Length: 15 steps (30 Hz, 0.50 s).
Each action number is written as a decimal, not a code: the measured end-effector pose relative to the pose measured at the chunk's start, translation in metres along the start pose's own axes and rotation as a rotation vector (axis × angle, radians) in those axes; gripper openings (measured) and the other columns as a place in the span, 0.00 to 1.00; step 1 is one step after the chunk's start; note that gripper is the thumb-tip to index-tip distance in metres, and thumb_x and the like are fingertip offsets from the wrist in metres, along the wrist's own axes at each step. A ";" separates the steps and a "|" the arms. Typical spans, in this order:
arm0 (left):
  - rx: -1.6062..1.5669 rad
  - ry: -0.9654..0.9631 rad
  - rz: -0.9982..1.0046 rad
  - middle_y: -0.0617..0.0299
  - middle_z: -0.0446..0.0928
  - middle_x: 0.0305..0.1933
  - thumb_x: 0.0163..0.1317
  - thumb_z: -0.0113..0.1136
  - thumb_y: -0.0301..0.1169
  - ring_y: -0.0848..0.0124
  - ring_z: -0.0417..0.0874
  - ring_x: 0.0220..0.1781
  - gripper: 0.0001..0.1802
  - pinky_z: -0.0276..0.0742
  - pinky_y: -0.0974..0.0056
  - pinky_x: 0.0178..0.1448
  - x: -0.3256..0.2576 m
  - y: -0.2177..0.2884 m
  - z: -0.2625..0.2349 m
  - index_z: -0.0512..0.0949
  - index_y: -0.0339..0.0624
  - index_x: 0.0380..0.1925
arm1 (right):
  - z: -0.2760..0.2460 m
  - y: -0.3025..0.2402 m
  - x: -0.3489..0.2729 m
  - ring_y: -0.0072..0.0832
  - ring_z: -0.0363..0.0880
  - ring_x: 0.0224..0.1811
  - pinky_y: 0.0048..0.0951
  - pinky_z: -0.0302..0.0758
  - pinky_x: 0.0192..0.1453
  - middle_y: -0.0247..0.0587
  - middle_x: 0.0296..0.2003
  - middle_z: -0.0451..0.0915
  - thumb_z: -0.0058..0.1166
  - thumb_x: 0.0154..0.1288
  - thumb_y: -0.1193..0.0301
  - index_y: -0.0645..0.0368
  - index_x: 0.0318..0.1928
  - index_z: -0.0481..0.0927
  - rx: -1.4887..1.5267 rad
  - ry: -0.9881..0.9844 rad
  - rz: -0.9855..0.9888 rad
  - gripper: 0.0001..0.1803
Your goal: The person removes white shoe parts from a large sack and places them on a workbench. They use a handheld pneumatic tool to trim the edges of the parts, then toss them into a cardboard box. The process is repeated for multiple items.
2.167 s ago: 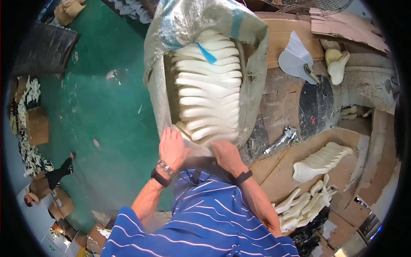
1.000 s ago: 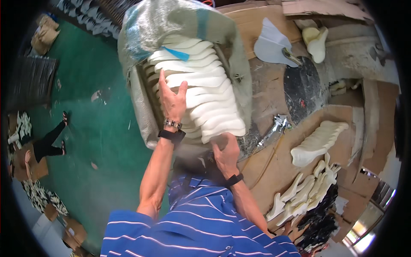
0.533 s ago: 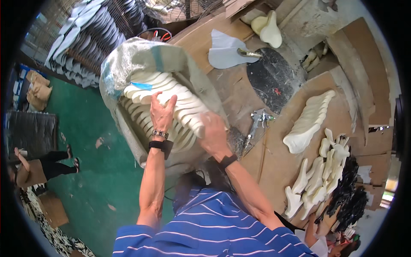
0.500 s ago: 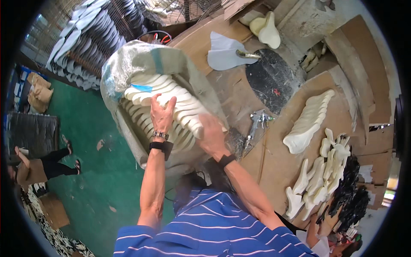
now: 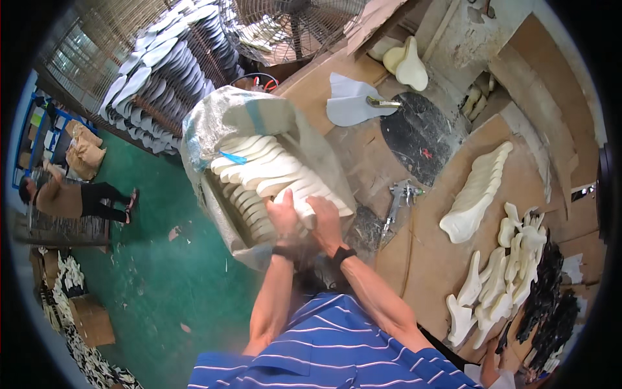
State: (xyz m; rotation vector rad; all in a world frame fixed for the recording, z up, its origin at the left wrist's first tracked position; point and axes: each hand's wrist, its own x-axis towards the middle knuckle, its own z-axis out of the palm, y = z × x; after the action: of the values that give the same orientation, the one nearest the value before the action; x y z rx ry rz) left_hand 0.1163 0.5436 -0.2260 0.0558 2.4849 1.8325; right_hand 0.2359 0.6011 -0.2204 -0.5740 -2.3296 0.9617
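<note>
A large woven sack (image 5: 214, 117) stands open before me, filled with rows of cream foam saddle pads (image 5: 259, 159). At the near end of the upper row, my left hand (image 5: 283, 215) closes on a foam saddle pad (image 5: 302, 206), thumb on top. Gripping the same end from the other side is my right hand (image 5: 326, 223), its fingers partly hidden by the foam. I cannot make out whether they grasp one pad or several pressed together. A blue strip (image 5: 233, 157) lies across the row's far end.
On the cardboard-covered bench to the right lie a spray gun (image 5: 398, 202), a nested row of foam pads (image 5: 478, 191) and a loose pile of pads (image 5: 502, 272). Farther off are a grey sheet piece (image 5: 350, 107), a caged fan (image 5: 295, 26) and racked grey pieces (image 5: 168, 71). Another person (image 5: 71, 198) stands left.
My left hand has come down from the middle of the row to its near end, close to my right hand. Both hands now grip there. The view has shifted; the other person has moved.
</note>
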 end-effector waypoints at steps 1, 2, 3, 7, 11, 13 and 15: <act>0.005 -0.032 0.004 0.49 0.85 0.47 0.65 0.72 0.36 0.65 0.83 0.46 0.30 0.79 0.58 0.54 -0.008 0.007 -0.007 0.76 0.25 0.60 | -0.007 -0.003 -0.004 0.49 0.74 0.69 0.50 0.65 0.75 0.49 0.62 0.80 0.62 0.52 0.82 0.59 0.63 0.75 0.016 0.022 -0.011 0.33; 0.009 -0.066 0.008 0.49 0.85 0.46 0.66 0.71 0.37 0.66 0.83 0.46 0.30 0.79 0.59 0.52 -0.013 0.014 -0.014 0.76 0.26 0.61 | -0.013 -0.007 -0.006 0.49 0.75 0.69 0.51 0.65 0.75 0.48 0.62 0.80 0.62 0.52 0.82 0.59 0.63 0.75 0.030 0.046 -0.022 0.33; 0.043 -0.134 -0.041 0.46 0.85 0.49 0.66 0.70 0.38 0.62 0.83 0.49 0.31 0.79 0.57 0.55 -0.022 0.037 -0.023 0.75 0.27 0.62 | -0.022 -0.015 -0.007 0.49 0.76 0.68 0.50 0.68 0.73 0.49 0.61 0.81 0.63 0.53 0.81 0.60 0.64 0.76 0.042 0.091 -0.045 0.34; 0.193 -0.310 0.116 0.43 0.85 0.49 0.66 0.71 0.40 0.62 0.85 0.49 0.31 0.79 0.57 0.55 -0.052 0.133 -0.072 0.77 0.29 0.62 | -0.059 -0.053 0.000 0.48 0.80 0.64 0.46 0.74 0.70 0.52 0.58 0.83 0.66 0.53 0.79 0.62 0.62 0.78 0.095 0.218 -0.129 0.32; 0.476 -0.344 0.523 0.44 0.84 0.50 0.63 0.74 0.38 0.55 0.85 0.51 0.28 0.78 0.55 0.58 -0.078 0.233 -0.094 0.80 0.33 0.58 | -0.113 -0.099 0.010 0.49 0.83 0.60 0.44 0.77 0.66 0.54 0.56 0.84 0.68 0.55 0.76 0.62 0.62 0.78 0.221 0.320 -0.100 0.31; 0.504 -0.369 0.726 0.45 0.82 0.51 0.63 0.73 0.41 0.51 0.83 0.52 0.28 0.77 0.53 0.59 -0.091 0.267 -0.090 0.80 0.33 0.57 | -0.137 -0.107 0.011 0.48 0.83 0.60 0.43 0.77 0.67 0.52 0.56 0.84 0.69 0.60 0.73 0.61 0.63 0.78 0.344 0.367 -0.083 0.29; 0.449 -0.422 0.903 0.46 0.79 0.49 0.62 0.70 0.53 0.49 0.82 0.51 0.35 0.76 0.50 0.57 -0.099 0.296 -0.087 0.80 0.32 0.54 | -0.160 -0.125 0.009 0.48 0.82 0.62 0.44 0.77 0.67 0.52 0.59 0.82 0.69 0.62 0.71 0.60 0.65 0.75 0.450 0.400 -0.027 0.31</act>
State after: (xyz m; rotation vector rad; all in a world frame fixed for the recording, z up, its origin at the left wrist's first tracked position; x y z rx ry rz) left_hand 0.2089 0.5419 0.0844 1.6023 2.6411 1.1317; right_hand 0.3082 0.6048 -0.0311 -0.4920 -1.6966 1.1880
